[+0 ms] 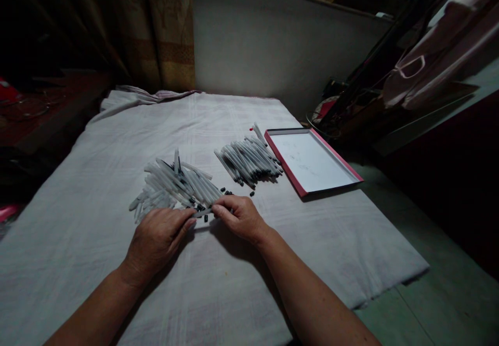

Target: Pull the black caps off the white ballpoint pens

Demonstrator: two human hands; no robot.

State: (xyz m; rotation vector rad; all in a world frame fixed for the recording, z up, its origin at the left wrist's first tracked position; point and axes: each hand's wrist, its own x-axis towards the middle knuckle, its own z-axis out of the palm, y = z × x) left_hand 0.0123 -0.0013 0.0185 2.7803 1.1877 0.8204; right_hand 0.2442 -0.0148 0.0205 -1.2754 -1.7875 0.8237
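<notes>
Left hand (158, 234) and right hand (244, 218) pinched a slim greyish plastic tube (202, 213), a shallow red-edged white tray (319, 164) at two o'clock.

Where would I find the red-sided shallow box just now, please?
In the head view, the red-sided shallow box lies on the cloth toward the right, just beside the farther pile of pens and beyond the right hand.

Pale wall (268, 49), brownish curtain (173, 28), greenish floor (448, 263), dim light.
</notes>
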